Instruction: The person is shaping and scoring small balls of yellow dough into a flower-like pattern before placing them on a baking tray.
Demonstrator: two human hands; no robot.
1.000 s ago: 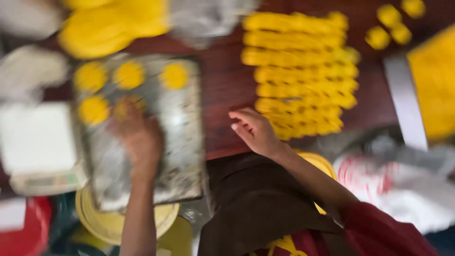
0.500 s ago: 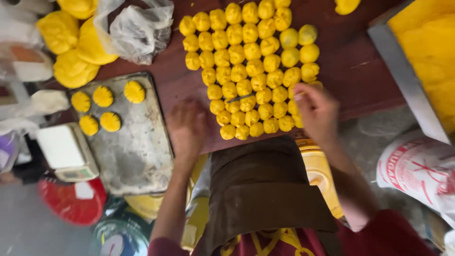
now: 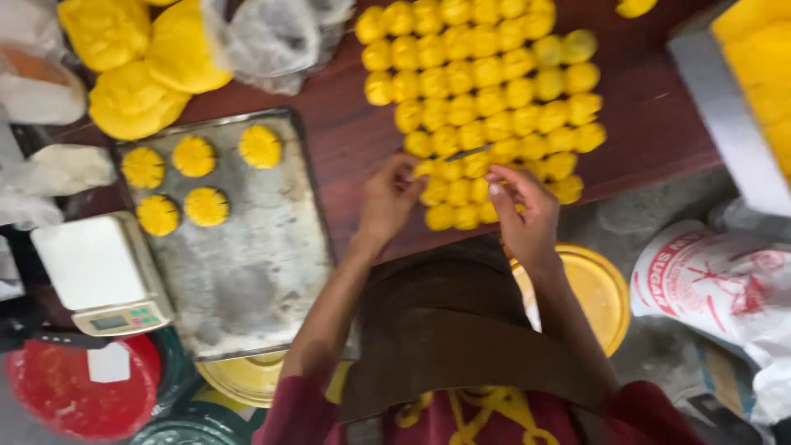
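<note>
**Both hands at the near rows of dough balls**

I saw my left hand (image 3: 387,202) and right hand (image 3: 521,210) meet at the near edge of the block of small yellow dough balls (image 3: 482,91) on the dark wooden table (image 3: 651,124). The left fingers (image 3: 409,169) were curled toward a ball in the nearest rows; I could not tell whether they had closed on it. The right fingertips (image 3: 498,177) pinched lightly at a ball just beyond them, with a thin dark tool (image 3: 470,153) lying across the balls just past both sets of fingertips.

I judged the balls soft, light and easily dented, probably a little tacky, so they would be best taken from the sides with a gentle pinch rather than pressed from above. They sat touching one another, which left little room between neighbours.

Left of my left fingers lay a floured metal tray (image 3: 247,272) with five scored dough rounds (image 3: 194,156) at its far end and bare room nearer me. The table edge ran just below my wrists.
</note>
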